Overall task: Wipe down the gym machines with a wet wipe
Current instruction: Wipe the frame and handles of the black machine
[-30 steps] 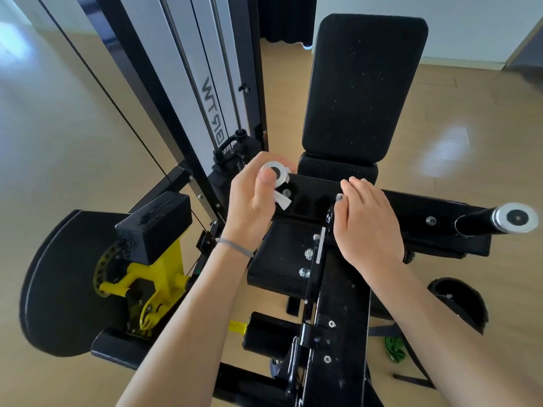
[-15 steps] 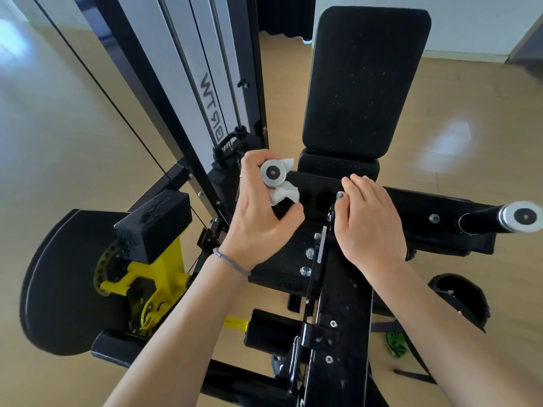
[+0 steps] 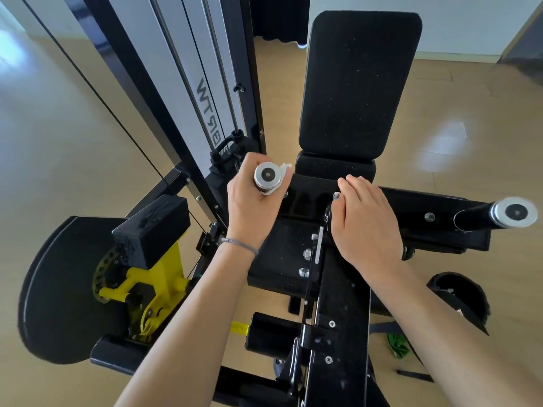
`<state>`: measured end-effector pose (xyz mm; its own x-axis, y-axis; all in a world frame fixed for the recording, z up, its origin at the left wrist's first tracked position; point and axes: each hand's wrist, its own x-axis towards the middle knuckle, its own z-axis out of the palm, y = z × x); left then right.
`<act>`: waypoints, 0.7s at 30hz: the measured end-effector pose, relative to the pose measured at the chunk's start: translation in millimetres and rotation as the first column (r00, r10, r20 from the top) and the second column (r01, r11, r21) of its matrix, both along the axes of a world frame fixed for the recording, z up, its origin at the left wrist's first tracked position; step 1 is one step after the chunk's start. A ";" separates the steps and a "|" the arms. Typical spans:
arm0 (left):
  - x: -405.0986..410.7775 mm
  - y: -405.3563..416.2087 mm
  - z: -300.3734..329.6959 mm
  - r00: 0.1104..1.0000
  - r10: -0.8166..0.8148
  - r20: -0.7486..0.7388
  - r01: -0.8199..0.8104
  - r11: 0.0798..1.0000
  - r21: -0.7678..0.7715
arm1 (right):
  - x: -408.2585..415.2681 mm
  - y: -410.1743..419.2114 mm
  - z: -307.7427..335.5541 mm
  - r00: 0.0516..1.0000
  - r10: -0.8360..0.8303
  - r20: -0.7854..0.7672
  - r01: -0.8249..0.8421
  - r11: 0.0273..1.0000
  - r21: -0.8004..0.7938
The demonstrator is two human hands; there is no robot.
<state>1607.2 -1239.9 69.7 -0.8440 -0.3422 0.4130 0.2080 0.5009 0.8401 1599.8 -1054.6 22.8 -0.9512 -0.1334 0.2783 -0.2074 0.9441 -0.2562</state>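
**Left hand wraps a wipe round the machine's handle**

Pale wooden floor (image 3: 58, 142) spreads out under a black gym machine (image 3: 340, 333), with a white wall (image 3: 470, 22) at the far end of the room. Upright at the middle stands the black back pad (image 3: 360, 80); to its left rises the weight tower (image 3: 188, 83) with a cable (image 3: 117, 124) slanting down beside it.

The left hand (image 3: 252, 207) is curled round the left handle (image 3: 268, 176), whose silver end cap faces the camera. A white wet wipe (image 3: 283, 168) is caught between the fingers and the handle; only small bits of it show, beside the cap and just under it. A thin grey band (image 3: 238, 242) circles that wrist.

The right hand (image 3: 365, 224) lies flat on the black frame at the centre, fingers straight and close together, holding nothing. Farther right, the right handle (image 3: 499, 214) sticks out, well apart from both hands.

At lower left sit a big black round pad (image 3: 58, 289) and a yellow bracket (image 3: 158, 283). Something green (image 3: 398, 346) lies on the floor at lower right.
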 end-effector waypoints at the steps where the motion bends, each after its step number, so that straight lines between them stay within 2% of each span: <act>1: 2.7 3.2 7.8 0.999 0.003 -0.046 -0.004 1.000 -0.014 | -0.9 -0.2 -0.7 1.000 -0.001 0.001 0.001 1.000 -0.005; 4: 3.9 2.0 12.2 0.998 -0.003 -0.066 -0.001 0.999 -0.050 | -0.4 -0.2 -0.1 1.000 0.011 0.000 -0.011 1.000 -0.025; 5: 1.1 -0.8 5.0 0.999 -0.011 -0.039 0.008 0.998 -0.059 | -0.1 0.1 0.2 1.000 0.010 0.000 -0.010 1.000 -0.027; 9: -7.3 -13.2 -34.8 0.973 0.033 0.228 -0.025 0.999 -0.039 | -1.3 4.0 1.8 1.000 0.029 -0.002 -0.029 0.998 -0.063; 13: 6.2 -9.8 -40.6 0.964 0.085 0.253 -0.060 0.993 -0.105 | -3.3 5.7 2.4 0.998 0.061 0.019 -0.058 0.989 -0.138; 15: 29.8 -1.6 -38.5 0.961 0.182 0.208 -0.160 0.980 -0.116 | -2.7 9.0 9.7 0.993 0.082 0.079 -0.053 0.947 -0.318; 17: 56.7 8.5 -37.8 0.948 0.272 0.164 -0.251 0.958 -0.138 | -1.5 16.9 21.8 0.984 0.086 0.159 0.021 0.818 -0.575; 18: 68.4 14.8 -36.2 0.947 0.278 0.163 -0.251 0.953 -0.168 | -0.5 23.6 26.5 0.980 0.074 0.186 0.066 0.758 -0.649; 21: 84.4 42.6 -18.7 0.967 0.138 0.213 -0.087 0.969 -0.233 | 5.6 51.0 32.2 0.986 0.008 0.164 0.107 0.729 -0.676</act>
<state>1691.5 -1197.2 51.0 -0.8852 -0.3622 0.2921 -0.0425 0.6880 0.7245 1605.4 -1003.6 55.0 -0.9873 0.0860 0.1339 -0.0715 0.5116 -0.8563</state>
